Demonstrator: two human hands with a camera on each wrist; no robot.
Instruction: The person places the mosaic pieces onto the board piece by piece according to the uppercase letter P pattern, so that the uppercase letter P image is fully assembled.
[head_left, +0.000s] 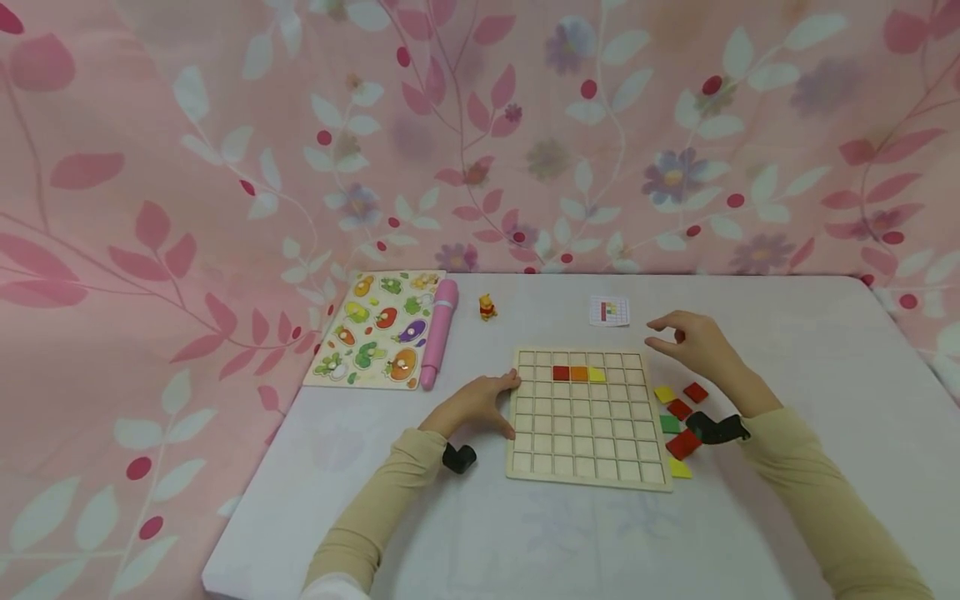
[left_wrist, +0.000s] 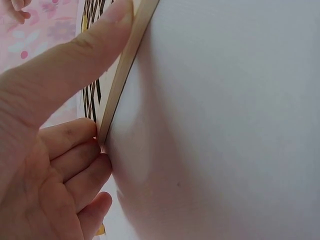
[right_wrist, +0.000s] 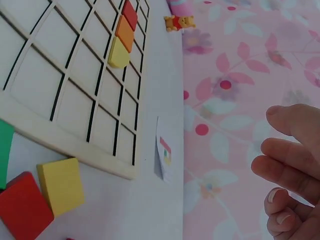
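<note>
A wooden grid board (head_left: 585, 425) lies on the table, with a red tile (head_left: 561, 373), an orange tile (head_left: 579, 374) and a yellow tile (head_left: 597, 375) side by side in one upper row. My left hand (head_left: 480, 402) rests against the board's left edge, thumb and fingertips touching the frame (left_wrist: 125, 65). Beyond the board's upper right corner, my right hand (head_left: 690, 340) is raised with nothing between thumb and fingers. Loose colored tiles lie along the right edge, among them a green tile (head_left: 670, 424), a red tile (head_left: 696, 392) and a yellow tile (right_wrist: 61, 186).
A small printed card (head_left: 609, 311) with a colored grid pattern lies behind the board. Further left are a yellow bear figurine (head_left: 487, 307), a pink microphone-shaped toy (head_left: 440, 333) and a vegetable puzzle board (head_left: 375, 329). A floral curtain (head_left: 525, 133) hangs behind the table.
</note>
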